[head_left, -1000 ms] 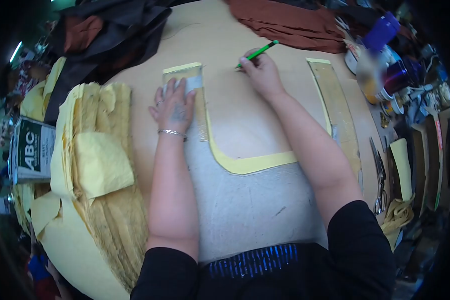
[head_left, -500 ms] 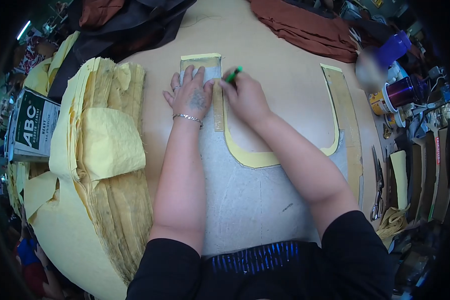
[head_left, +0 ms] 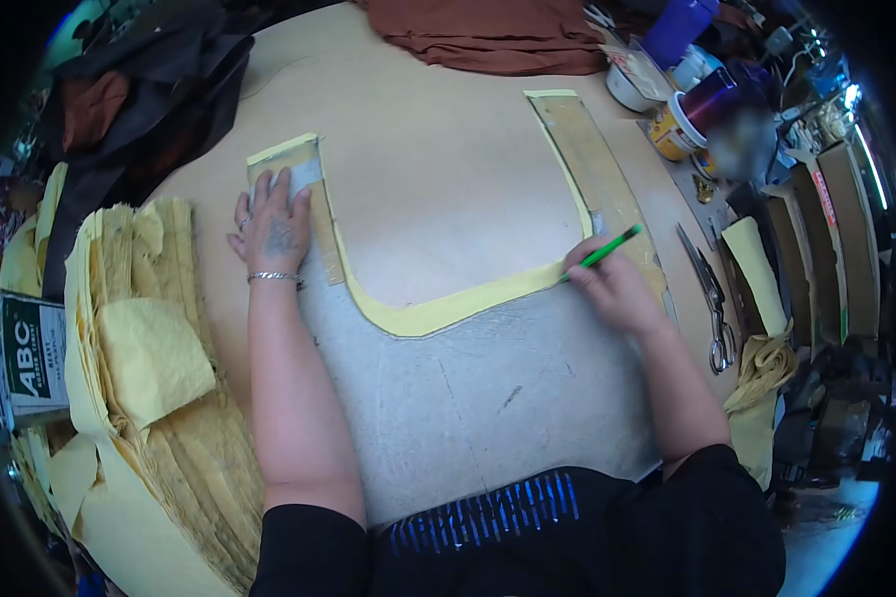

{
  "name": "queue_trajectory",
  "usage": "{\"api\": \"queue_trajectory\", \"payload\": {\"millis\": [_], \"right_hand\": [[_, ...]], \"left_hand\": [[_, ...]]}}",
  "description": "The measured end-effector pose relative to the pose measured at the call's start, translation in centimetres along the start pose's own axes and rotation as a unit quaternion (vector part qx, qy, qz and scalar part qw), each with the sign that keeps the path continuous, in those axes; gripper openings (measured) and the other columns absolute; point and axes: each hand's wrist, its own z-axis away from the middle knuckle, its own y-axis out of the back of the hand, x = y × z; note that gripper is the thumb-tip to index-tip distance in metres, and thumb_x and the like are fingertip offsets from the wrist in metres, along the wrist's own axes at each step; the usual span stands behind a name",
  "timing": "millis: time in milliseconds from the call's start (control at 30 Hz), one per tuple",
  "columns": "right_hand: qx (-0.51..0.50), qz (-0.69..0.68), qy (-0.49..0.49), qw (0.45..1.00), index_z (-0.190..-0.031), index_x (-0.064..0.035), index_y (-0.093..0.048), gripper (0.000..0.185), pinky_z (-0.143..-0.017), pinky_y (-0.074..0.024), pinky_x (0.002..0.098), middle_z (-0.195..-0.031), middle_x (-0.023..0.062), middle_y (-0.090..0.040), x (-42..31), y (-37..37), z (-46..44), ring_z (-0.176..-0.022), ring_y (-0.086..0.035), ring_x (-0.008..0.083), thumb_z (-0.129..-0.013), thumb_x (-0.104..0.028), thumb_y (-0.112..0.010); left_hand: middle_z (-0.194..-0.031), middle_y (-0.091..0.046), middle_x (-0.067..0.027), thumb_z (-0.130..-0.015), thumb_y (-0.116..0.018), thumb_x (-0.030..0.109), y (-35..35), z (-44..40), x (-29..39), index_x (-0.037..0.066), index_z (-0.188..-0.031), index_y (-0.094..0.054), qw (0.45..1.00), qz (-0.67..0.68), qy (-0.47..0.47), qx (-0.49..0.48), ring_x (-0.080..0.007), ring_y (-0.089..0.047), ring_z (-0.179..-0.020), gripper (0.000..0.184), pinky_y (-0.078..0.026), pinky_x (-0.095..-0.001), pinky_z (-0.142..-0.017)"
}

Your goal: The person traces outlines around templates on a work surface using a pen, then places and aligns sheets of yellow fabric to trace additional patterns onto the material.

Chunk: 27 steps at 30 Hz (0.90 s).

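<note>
A large grey U-shaped template (head_left: 448,398), patched with brown tape along its arms, lies on the table. Yellow sheet material (head_left: 438,316) shows as a band along its inner curve and at the arm tips. My left hand (head_left: 277,227) rests flat on the template's left arm, fingers spread. In my right hand (head_left: 615,284) is a green pen (head_left: 612,246), held by closed fingers at the right end of the inner curve. Its lower end meets the edge between template and yellow sheet.
A thick stack of yellow sheets (head_left: 169,358) lies to the left, beside an ABC cement can (head_left: 35,353). Scissors (head_left: 709,298) lie on the right. Brown cloth (head_left: 488,35), dark cloth (head_left: 149,85) and a white-and-yellow tub (head_left: 675,129) stand farther back.
My right hand has moved with the pen from the template's left arm to the right end of the inner curve. My left hand stays on the left arm. The view has turned.
</note>
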Motion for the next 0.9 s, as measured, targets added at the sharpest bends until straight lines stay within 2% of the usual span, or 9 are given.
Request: {"api": "queue_trajectory", "payload": {"millis": [200, 300, 400, 600, 667, 767, 833, 867, 900], "right_hand": [[-0.024, 0.043, -0.064, 0.997, -0.086, -0.0029, -0.050, 0.014, -0.072, -0.0406, 0.0319, -0.079, 0.0096, -0.055, 3.6, 5.1, -5.0, -0.077, -0.052, 0.0209, -0.079, -0.014, -0.054], [-0.031, 0.052, -0.061, 0.996, -0.087, -0.0038, -0.046, 0.009, -0.070, -0.0406, 0.0257, -0.077, 0.0030, -0.052, 4.7, 5.3, -8.8, -0.075, -0.050, 0.0107, -0.082, -0.010, -0.052], [0.026, 0.033, -0.003, 0.999, -0.089, -0.0026, -0.050, 0.017, -0.071, -0.0417, 0.0313, -0.078, 0.0102, -0.057, 5.7, 4.6, -12.6, -0.075, -0.054, 0.0208, -0.081, -0.016, -0.054], [0.140, 0.068, 0.047, 0.987, -0.091, -0.0034, -0.050, 0.019, -0.068, -0.0432, 0.0303, -0.077, 0.0093, -0.058, 7.3, 3.2, -21.2, -0.073, -0.056, 0.0197, -0.080, -0.018, -0.055], [0.188, -0.016, 0.021, 0.982, -0.090, -0.0037, -0.050, 0.020, -0.065, -0.0440, 0.0292, -0.074, 0.0081, -0.058, 8.1, 2.2, -23.0, -0.069, -0.056, 0.0175, -0.080, -0.019, -0.056], [0.252, -0.194, -0.007, 0.948, -0.090, -0.0042, -0.050, 0.022, -0.059, -0.0448, 0.0270, -0.070, 0.0057, -0.057, 9.7, 2.1, -23.6, -0.061, -0.055, 0.0127, -0.079, -0.022, -0.058], [0.290, -0.324, -0.005, 0.900, -0.090, -0.0043, -0.050, 0.023, -0.058, -0.0447, 0.0266, -0.069, 0.0051, -0.057, 9.8, 2.1, -23.3, -0.060, -0.054, 0.0117, -0.079, -0.023, -0.059], [0.303, -0.281, -0.029, 0.910, -0.087, -0.0040, -0.051, 0.026, -0.061, -0.0452, 0.0290, -0.071, 0.0071, -0.058, 10.4, 1.9, -23.6, -0.064, -0.057, 0.0162, -0.077, -0.026, -0.061], [0.316, -0.233, -0.029, 0.919, -0.086, -0.0038, -0.052, 0.027, -0.062, -0.0452, 0.0303, -0.072, 0.0080, -0.058, 10.0, 2.3, -23.5, -0.065, -0.057, 0.0185, -0.076, -0.027, -0.061]], "left_hand": [[-0.134, -0.028, 0.0036, -0.081, -0.043, 0.042, -0.2, -0.1, -0.1, 0.026, -0.124, -0.039, 1.000, -0.012, 0.001, 0.001, -0.0279, -0.022, -0.123, 0.046, -0.016, -0.0596, -0.093], [-0.134, -0.028, 0.0037, -0.081, -0.043, 0.043, -0.2, -0.2, -0.1, 0.026, -0.124, -0.039, 1.000, -0.015, -0.001, 0.001, -0.0277, -0.022, -0.123, 0.046, -0.017, -0.0592, -0.093], [-0.134, -0.029, 0.0039, -0.081, -0.043, 0.043, -0.3, -0.1, -0.2, 0.026, -0.124, -0.039, 1.000, -0.016, 0.002, 0.001, -0.0275, -0.022, -0.123, 0.046, -0.017, -0.0589, -0.094], [-0.134, -0.028, 0.0048, -0.081, -0.043, 0.044, -0.4, -0.3, -0.4, 0.026, -0.124, -0.039, 1.000, -0.019, 0.000, 0.001, -0.0271, -0.022, -0.124, 0.046, -0.016, -0.0584, -0.094], [-0.134, -0.028, 0.0058, -0.081, -0.042, 0.045, -0.6, -0.4, -0.7, 0.027, -0.124, -0.039, 1.000, -0.021, -0.006, 0.003, -0.0267, -0.022, -0.124, 0.046, -0.016, -0.0590, -0.094], [-0.131, -0.035, -0.0018, -0.083, -0.044, 0.037, -0.2, -0.2, -0.2, 0.019, -0.122, -0.043, 0.999, -0.015, -0.025, 0.023, -0.0281, -0.026, -0.122, 0.043, -0.019, -0.0533, -0.096], [-0.124, -0.041, -0.0081, -0.084, -0.045, 0.030, 0.2, -0.1, -0.1, 0.012, -0.117, -0.046, 0.979, 0.025, -0.120, 0.164, -0.0290, -0.031, -0.118, 0.038, -0.023, -0.0477, -0.096], [-0.121, -0.044, -0.0112, -0.084, -0.046, 0.026, 0.3, -0.1, 0.4, 0.008, -0.115, -0.048, 0.957, 0.045, -0.170, 0.231, -0.0294, -0.033, -0.117, 0.036, -0.024, -0.0449, -0.096], [-0.115, -0.048, -0.0137, -0.084, -0.047, 0.022, 1.7, 0.8, 3.4, 0.004, -0.110, -0.050, 0.945, 0.106, -0.218, 0.220, -0.0302, -0.038, -0.112, 0.031, -0.028, -0.0417, -0.094]]}}
